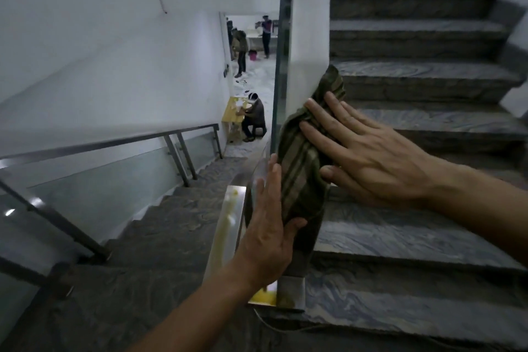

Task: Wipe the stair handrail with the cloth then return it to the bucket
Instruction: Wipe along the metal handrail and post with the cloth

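A green striped cloth is draped over the top of the shiny metal handrail in the middle of the view. My left hand lies flat against the cloth's left side, its thumb hooked under the lower edge. From the right, my right hand presses on the cloth with fingers spread. The cloth is pinched between both palms. No bucket for the cloth shows near me.
Grey marble stairs rise at the right and descend at the left. A dark rail with glass panels lines the lower flight. Below, one person sits at a yellow table, others stand near a pink bucket.
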{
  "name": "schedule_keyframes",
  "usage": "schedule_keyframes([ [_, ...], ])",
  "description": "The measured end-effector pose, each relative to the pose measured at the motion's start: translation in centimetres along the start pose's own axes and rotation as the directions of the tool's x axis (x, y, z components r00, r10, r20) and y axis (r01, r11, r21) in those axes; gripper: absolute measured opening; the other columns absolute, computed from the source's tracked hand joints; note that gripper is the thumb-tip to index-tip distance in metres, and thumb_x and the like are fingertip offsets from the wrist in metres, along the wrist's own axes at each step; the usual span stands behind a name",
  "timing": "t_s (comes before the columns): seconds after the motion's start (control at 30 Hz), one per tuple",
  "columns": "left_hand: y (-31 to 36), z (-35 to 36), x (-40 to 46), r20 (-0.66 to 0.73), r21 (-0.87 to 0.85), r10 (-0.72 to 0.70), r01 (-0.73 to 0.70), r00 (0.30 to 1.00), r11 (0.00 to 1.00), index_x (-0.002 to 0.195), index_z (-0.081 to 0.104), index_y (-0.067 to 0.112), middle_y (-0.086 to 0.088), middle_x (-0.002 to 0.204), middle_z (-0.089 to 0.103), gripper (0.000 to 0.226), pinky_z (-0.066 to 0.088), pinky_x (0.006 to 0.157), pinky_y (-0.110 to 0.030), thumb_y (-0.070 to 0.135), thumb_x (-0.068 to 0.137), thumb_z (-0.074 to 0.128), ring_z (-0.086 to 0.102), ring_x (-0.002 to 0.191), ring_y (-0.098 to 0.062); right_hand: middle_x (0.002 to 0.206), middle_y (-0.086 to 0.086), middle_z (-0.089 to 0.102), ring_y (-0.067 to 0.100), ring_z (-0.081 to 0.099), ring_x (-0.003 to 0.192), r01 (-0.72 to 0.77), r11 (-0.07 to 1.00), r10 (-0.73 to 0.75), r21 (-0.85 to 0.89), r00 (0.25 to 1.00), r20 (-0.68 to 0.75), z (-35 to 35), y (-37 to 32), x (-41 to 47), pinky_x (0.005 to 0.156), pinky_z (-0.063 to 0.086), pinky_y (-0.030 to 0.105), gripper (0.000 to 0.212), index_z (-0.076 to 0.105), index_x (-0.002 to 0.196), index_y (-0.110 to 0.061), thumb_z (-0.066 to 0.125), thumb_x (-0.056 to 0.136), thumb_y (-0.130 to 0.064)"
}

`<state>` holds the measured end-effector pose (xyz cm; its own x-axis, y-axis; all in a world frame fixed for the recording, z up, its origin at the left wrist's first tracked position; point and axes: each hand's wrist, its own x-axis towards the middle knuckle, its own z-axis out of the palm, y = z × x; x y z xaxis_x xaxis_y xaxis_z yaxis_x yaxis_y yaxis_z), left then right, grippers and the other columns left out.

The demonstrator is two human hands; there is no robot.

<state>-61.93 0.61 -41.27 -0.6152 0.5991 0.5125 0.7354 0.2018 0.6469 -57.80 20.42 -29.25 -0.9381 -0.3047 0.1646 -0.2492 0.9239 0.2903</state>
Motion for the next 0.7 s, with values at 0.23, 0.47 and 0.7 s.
schedule_keyframes([
  [0.23,-4.5,2.3,-1.5,0.03,-0.261,0.196,-0.182,0.98,0.948,0.147,-0.004,-0.004,-0.022,0.159,-0.003,0.076,0.009,0.12,-0.023,0.001,0.093,0.049,-0.002,0.149,-0.02,0.158,0.02,0.006,0.034,0.005,0.147,-0.294,0.954,0.299,0.055,0.939,-0.17,3.3,-7.9,-2.5,0.119,0.015,0.046,0.071,0.015,0.15,-0.009,0.022,0.096,-0.055],
  [0.47,-6.6,1.7,-2.9,0.135,-0.309,0.313,-0.26,0.94,0.915,0.148,-0.007,0.002,-0.016,0.161,-0.004,0.074,0.021,0.119,-0.035,-0.002,0.094,0.042,0.005,0.149,-0.024,0.155,0.027,0.018,0.038,0.027,0.142,-0.439,0.837,0.546,0.327,0.705,-0.453,7.8,-15.3,-3.2,0.106,0.042,0.047,0.048,0.031,0.144,-0.001,0.042,0.099,-0.011],
  [0.7,-9.9,0.3,-6.3,0.415,-0.22,0.271,-0.194,0.869,0.956,0.151,-0.005,0.02,0.007,0.16,-0.014,0.076,0.027,0.117,-0.048,0.0,0.094,0.041,0.008,0.148,-0.022,0.154,0.028,0.012,0.04,0.02,0.143,-0.523,0.728,0.685,0.444,0.589,-0.429,15.0,-21.3,-3.4,0.108,0.04,0.041,0.046,0.032,0.143,0.0,0.029,0.099,-0.011],
])
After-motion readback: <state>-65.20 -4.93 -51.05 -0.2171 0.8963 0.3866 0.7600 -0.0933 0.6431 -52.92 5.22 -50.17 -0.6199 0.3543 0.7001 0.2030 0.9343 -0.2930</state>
